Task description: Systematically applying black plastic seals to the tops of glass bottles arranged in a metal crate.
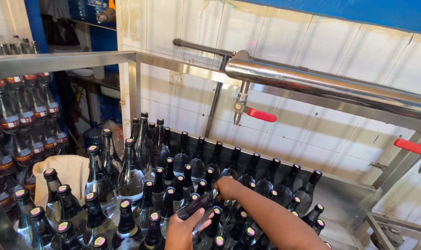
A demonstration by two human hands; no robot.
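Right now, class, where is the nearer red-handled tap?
In the head view, the red-handled tap hangs from the steel pipe at upper centre, against the tiled wall, above the capped glass bottles the hands work among.

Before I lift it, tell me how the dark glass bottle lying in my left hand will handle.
The dark glass bottle looks empty, so probably light. Its smooth glass may be slippery, and it lies tilted across the left hand, so it could roll off. Capped clear glass bottles crowd close; a knock might chip it.
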